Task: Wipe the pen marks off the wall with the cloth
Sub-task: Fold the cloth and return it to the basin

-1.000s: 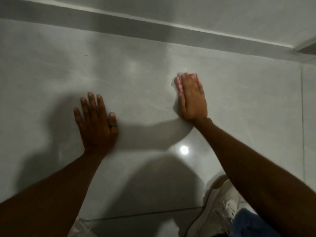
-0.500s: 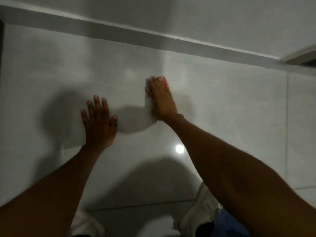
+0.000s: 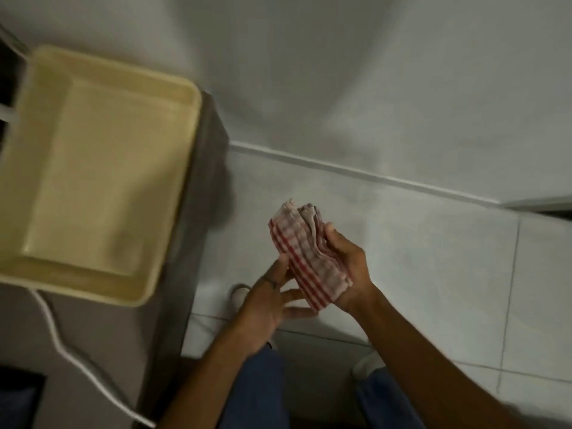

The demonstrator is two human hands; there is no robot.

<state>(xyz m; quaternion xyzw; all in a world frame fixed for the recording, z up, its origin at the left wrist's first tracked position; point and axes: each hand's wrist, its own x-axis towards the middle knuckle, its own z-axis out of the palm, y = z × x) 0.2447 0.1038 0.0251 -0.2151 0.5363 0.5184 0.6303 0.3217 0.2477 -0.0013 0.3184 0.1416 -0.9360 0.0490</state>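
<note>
- While the cloth (image 3: pixel 305 258) sits folded in the right hand (image 3: pixel 346 264), fingers curled around it, the left hand (image 3: pixel 272 301) touches its near edge with spread fingers.
- Wall (image 3: pixel 371 88) shows no marks; wiping looks finished or paused.
- Yellow tray (image 3: pixel 173 243) lies left.

Home rm: tiled floor (image 3: pixel 402 243), white wall (image 3: pixel 371 88), skirting (image 3: pixel 356 173).

A single head-worn camera looks steeply down, close over the hands, onto the tiled floor (image 3: pixel 402 274) and wall (image 3: pixel 371 88).
</note>
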